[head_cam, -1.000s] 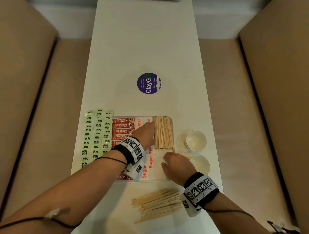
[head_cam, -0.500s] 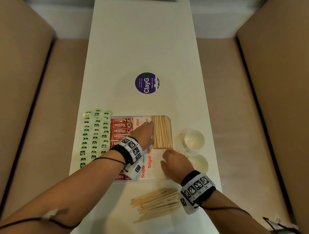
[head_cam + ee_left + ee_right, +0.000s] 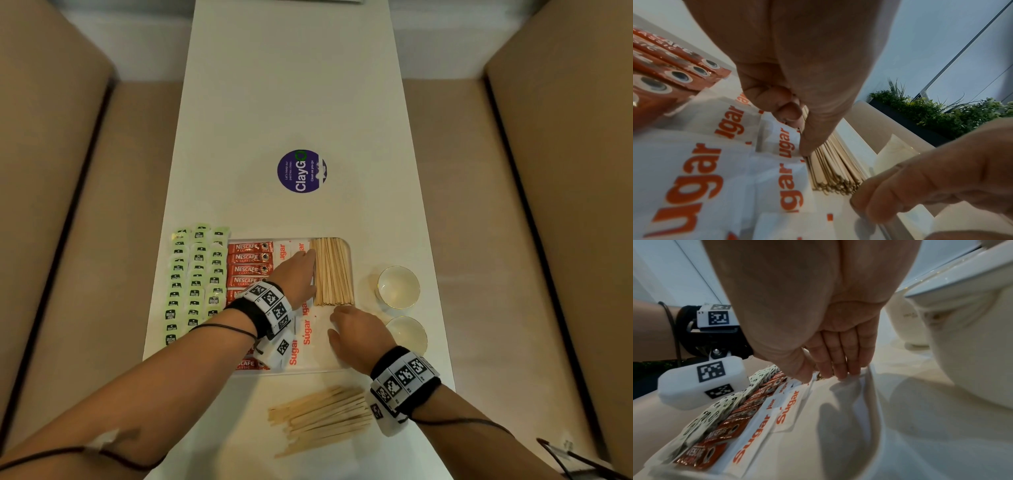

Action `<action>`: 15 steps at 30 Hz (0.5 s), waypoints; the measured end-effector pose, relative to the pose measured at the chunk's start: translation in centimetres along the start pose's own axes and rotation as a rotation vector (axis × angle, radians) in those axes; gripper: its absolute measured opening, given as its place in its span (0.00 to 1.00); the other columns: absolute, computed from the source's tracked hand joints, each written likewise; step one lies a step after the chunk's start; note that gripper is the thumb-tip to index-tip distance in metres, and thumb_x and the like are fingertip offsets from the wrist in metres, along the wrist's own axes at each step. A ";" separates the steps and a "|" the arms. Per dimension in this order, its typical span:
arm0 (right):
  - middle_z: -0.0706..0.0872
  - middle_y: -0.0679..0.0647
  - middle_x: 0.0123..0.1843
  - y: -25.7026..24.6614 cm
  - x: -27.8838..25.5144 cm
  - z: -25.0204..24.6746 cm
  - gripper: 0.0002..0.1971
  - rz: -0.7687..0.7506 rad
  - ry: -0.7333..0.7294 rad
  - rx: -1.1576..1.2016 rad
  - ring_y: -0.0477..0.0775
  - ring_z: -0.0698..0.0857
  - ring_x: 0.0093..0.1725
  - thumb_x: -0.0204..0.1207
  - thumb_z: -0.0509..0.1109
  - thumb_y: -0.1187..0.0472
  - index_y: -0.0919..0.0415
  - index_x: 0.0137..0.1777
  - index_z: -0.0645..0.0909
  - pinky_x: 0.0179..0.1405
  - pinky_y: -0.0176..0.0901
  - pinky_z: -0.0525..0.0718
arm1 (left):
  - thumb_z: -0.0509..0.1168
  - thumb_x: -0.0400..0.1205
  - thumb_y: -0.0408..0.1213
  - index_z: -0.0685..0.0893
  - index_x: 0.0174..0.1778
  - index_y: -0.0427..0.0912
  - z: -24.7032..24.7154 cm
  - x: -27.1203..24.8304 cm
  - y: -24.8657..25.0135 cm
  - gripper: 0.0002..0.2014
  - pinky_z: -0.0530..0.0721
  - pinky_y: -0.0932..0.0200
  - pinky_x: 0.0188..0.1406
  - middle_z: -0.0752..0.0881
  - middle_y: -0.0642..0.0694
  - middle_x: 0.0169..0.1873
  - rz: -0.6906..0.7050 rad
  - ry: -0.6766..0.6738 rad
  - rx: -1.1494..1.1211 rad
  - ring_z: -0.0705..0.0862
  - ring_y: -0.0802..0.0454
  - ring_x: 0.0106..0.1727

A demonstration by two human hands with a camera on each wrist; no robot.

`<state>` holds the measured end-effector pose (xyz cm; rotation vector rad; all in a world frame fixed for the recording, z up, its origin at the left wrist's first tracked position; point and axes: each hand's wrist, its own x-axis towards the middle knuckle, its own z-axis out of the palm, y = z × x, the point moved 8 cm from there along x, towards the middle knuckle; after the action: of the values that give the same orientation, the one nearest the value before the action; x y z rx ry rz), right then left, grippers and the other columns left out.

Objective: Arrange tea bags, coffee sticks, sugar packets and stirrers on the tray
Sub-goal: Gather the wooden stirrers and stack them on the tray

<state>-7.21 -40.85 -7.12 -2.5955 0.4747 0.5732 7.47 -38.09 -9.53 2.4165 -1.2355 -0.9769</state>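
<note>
A white tray holds red Nescafe coffee sticks, white sugar packets and a neat bundle of wooden stirrers at its far right. Green tea bags lie in rows left of the coffee sticks. My left hand lies over the sugar packets, and its straight fingers press the bundle's left side. My right hand rests on the tray, with straight fingertips against the stirrers' near ends. A loose pile of stirrers lies on the table in front of the tray.
Two white cups stand right of the tray, close to my right hand. A round purple sticker sits further up the narrow white table. Beige seats flank both long edges.
My right hand has slid forward a little until its fingertips meet the near ends of the stirrers on the tray. My left hand stays against the bundle's left side.
</note>
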 end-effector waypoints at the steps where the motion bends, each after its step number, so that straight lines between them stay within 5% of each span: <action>1: 0.84 0.54 0.59 0.0 0.1 -0.2 0.14 0.005 0.000 -0.002 0.57 0.86 0.51 0.86 0.59 0.53 0.61 0.56 0.83 0.44 0.43 0.77 | 0.72 0.79 0.37 0.74 0.58 0.47 0.0 0.0 -0.1 0.16 0.88 0.46 0.47 0.78 0.49 0.49 -0.002 0.002 -0.002 0.83 0.49 0.45; 7: 0.86 0.53 0.62 -0.6 0.7 -2.6 0.14 -0.041 0.163 0.124 0.57 0.85 0.59 0.85 0.62 0.56 0.60 0.63 0.84 0.53 0.49 0.85 | 0.73 0.78 0.39 0.74 0.60 0.49 0.0 0.1 -0.1 0.18 0.88 0.47 0.49 0.79 0.50 0.51 0.003 0.005 -0.031 0.84 0.50 0.49; 9: 0.82 0.58 0.70 -0.7 1.7 -3.1 0.15 -0.047 0.193 0.076 0.61 0.81 0.68 0.83 0.63 0.60 0.63 0.67 0.80 0.62 0.53 0.84 | 0.74 0.77 0.40 0.74 0.61 0.49 0.0 0.1 -0.2 0.19 0.89 0.46 0.48 0.79 0.50 0.52 -0.008 0.003 -0.034 0.84 0.50 0.49; 12: 0.61 0.66 0.87 -0.2 3.2 -2.3 0.28 0.032 0.097 0.012 0.66 0.60 0.87 0.84 0.59 0.64 0.68 0.84 0.64 0.85 0.57 0.64 | 0.74 0.77 0.39 0.75 0.61 0.48 0.1 0.1 -0.1 0.20 0.88 0.45 0.49 0.79 0.49 0.53 -0.014 -0.001 -0.028 0.84 0.48 0.50; 15: 0.51 0.65 0.90 0.2 3.7 -1.3 0.31 0.097 0.020 -0.020 0.63 0.51 0.89 0.86 0.57 0.62 0.68 0.87 0.54 0.88 0.54 0.56 | 0.73 0.78 0.37 0.74 0.62 0.46 0.1 0.1 0.0 0.19 0.88 0.46 0.48 0.79 0.48 0.53 -0.015 -0.001 -0.006 0.84 0.47 0.50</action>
<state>-3.71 -42.53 -7.89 -2.6104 0.6073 0.5872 7.43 -38.13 -9.65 2.4244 -1.2145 -0.9853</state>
